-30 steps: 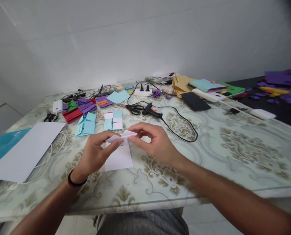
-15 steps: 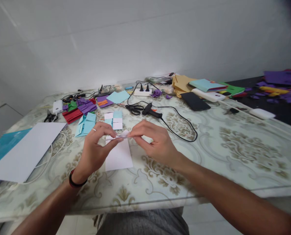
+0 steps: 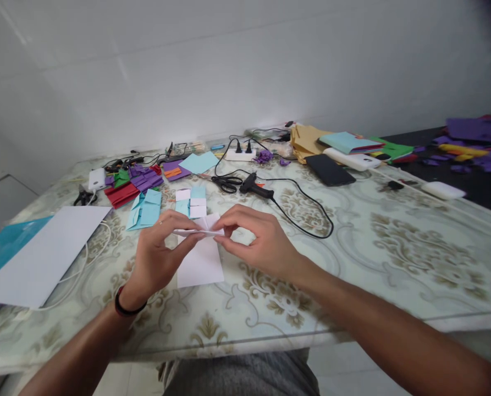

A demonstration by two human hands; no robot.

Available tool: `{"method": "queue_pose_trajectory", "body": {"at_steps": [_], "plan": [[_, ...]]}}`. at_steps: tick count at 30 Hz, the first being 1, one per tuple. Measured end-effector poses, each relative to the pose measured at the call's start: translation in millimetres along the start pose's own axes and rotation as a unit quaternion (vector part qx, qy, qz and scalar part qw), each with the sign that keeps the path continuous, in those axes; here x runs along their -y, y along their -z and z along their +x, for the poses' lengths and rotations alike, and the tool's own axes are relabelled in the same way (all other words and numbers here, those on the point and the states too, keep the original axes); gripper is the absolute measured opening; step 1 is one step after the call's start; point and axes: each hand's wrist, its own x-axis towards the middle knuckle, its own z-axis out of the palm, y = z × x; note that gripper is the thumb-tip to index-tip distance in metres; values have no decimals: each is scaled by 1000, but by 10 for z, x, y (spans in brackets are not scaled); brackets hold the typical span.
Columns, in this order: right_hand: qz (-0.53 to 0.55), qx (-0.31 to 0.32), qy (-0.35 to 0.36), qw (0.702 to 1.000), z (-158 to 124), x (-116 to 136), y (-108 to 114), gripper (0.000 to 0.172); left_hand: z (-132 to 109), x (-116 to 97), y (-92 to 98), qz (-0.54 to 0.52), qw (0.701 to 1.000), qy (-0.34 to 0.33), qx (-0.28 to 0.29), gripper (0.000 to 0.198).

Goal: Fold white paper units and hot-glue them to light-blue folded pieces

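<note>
My left hand (image 3: 161, 248) and my right hand (image 3: 258, 238) meet over the table's middle, each pinching one end of a small folded white paper (image 3: 204, 225) held just above the surface. Under them a flat white paper square (image 3: 201, 265) lies on the patterned tablecloth (image 3: 352, 253). A black band circles my left wrist. Just beyond the hands sit folded blue-and-white paper pieces (image 3: 191, 202) and a light blue folded piece (image 3: 146, 209).
A glue gun (image 3: 255, 188) with its black cord and scissors (image 3: 227, 183) lie behind the hands. Red, purple and green folded papers (image 3: 133, 182) are at the back left, a large white sheet (image 3: 43, 253) at left, a phone (image 3: 330, 170) and paper stacks (image 3: 348, 144) at back right.
Both hands kept pinching the small white paper; they lifted and flattened it edge-on half a second ago, and now its far flaps spread open again slightly.
</note>
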Motion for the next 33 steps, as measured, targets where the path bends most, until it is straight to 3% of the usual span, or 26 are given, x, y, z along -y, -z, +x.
{"method": "queue_pose_trajectory", "body": {"at_steps": [4, 9, 17, 23, 29, 33], "plan": [[-3, -16, -5, 1000, 10, 5, 13, 3, 2, 37, 15, -58, 998, 11, -22, 16], [-12, -26, 0, 1000, 13, 5, 23, 2, 17, 9, 23, -127, 991, 36, 10, 15], [-15, -14, 33, 999, 11, -26, 32, 10, 3, 14, 13, -235, 959, 160, -10, 9], [-16, -24, 54, 998, 45, -6, 43, 8, -12, 80, 27, -200, 960, 192, -23, 18], [37, 4, -44, 998, 38, 35, 65, 5, 1, 75, 81, -152, 960, 226, 71, 14], [28, 17, -71, 997, 29, 24, 75, 12, 44, 10, 76, -108, 975, 166, 100, 27]]}}
